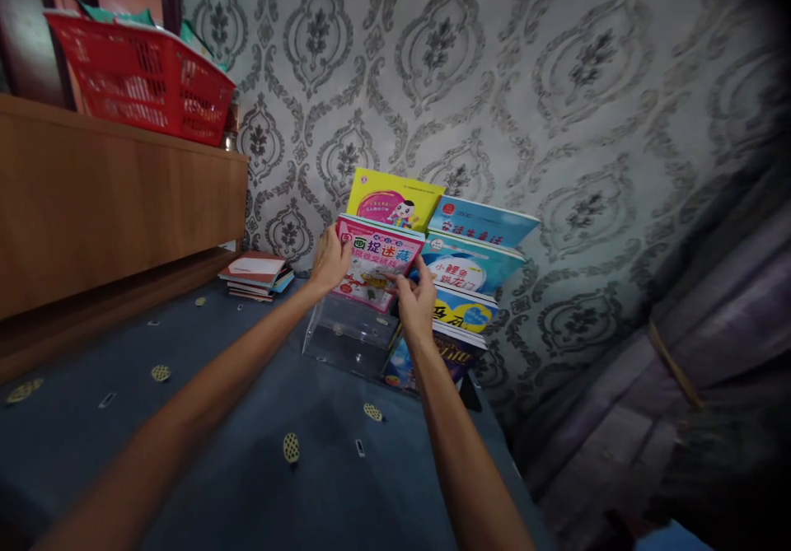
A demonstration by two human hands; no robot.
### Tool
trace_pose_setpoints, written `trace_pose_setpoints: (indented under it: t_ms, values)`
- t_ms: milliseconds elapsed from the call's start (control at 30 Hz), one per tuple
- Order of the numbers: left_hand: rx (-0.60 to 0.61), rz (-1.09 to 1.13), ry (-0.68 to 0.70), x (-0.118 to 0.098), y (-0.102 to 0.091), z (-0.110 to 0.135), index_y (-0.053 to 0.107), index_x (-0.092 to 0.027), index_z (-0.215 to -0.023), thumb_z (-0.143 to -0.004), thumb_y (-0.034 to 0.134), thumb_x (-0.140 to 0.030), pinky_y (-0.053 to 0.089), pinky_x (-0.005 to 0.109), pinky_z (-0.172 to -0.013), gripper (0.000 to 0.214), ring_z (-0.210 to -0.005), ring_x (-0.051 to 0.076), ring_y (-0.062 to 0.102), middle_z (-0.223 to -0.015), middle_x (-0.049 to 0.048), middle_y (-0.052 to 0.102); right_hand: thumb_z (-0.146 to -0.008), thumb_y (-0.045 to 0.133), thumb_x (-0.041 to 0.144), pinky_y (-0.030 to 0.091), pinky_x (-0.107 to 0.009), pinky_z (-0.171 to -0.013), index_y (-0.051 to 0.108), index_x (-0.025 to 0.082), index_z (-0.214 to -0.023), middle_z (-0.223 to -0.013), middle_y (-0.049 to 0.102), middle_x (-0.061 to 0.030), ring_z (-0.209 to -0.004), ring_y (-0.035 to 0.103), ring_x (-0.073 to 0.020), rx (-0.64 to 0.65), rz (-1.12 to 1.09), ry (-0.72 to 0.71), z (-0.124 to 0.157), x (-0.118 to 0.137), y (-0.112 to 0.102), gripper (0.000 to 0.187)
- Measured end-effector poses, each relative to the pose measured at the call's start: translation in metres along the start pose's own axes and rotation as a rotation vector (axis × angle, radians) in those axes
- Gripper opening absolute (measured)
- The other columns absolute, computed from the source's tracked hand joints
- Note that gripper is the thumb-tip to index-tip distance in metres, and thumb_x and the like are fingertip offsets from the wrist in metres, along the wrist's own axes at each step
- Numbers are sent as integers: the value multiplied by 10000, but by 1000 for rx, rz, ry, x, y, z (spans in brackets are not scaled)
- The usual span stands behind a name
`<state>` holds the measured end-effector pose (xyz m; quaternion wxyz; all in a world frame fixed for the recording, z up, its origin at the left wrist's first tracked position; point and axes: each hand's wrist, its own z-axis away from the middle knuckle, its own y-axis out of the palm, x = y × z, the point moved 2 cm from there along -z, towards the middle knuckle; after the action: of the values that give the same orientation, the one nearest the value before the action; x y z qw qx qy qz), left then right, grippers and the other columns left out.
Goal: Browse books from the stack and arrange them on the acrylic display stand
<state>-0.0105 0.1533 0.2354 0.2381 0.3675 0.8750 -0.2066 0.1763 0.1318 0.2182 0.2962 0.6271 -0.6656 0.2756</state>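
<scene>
A pink picture book (378,259) stands tilted back in a clear tiered book rack (346,333). My left hand (329,261) grips its left edge, and my right hand (417,294) has its fingers at the lower right edge. Behind it rises a yellow book (395,197). To the right, several books fill the other tiers: a blue one (485,220) on top, a teal one (473,267) below it, then a blue-and-yellow book (466,312) and a dark blue book (454,353) at the bottom. The rack's lower left tiers are see-through.
A small stack of books (256,275) lies on the dark patterned cloth (241,419), left of the rack. A red basket (142,77) sits on a wooden cabinet (124,205). Patterned wallpaper (438,49) backs the rack, and a grey curtain (667,370) hangs at right.
</scene>
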Motion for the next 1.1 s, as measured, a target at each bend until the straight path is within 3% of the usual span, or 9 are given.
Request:
trace_pose_setpoints:
  t_ms: [600,733,867,1100]
  values:
    - [80,-46,-2,5,-2,9,426,-146,-1254,-909,497,-189,438,479,-1065,355,-1210,297,563,-1228,179,595,-810,510,350,611,-444,-716,359,151,-1518,-1426,511,-211,-951,720,-295,-28,39,1,5,-10,1,750]
    - [68,-46,-37,5,1,9,432,-145,-1241,-925,495,-195,441,467,-1062,326,-1220,296,563,-1244,186,590,-824,518,366,581,-461,-846,393,151,-1497,-1361,574,-186,-983,698,-277,-21,143,-41,1,-23,2,717]
    - [33,-59,-94,2,7,2,441,-151,-1215,-930,492,-188,451,467,-1048,292,-1208,299,575,-1227,182,604,-813,551,398,525,-489,-956,456,139,-1455,-1285,598,-175,-1024,665,-277,-74,252,-135,-6,-27,1,699]
    - [-10,-90,-64,-3,14,-26,453,-181,-1172,-945,481,-208,456,464,-1041,230,-1172,292,594,-1190,155,623,-821,580,379,523,-472,-943,510,182,-1418,-1161,609,-121,-1015,634,-277,-49,320,-187,-35,-18,-4,633]
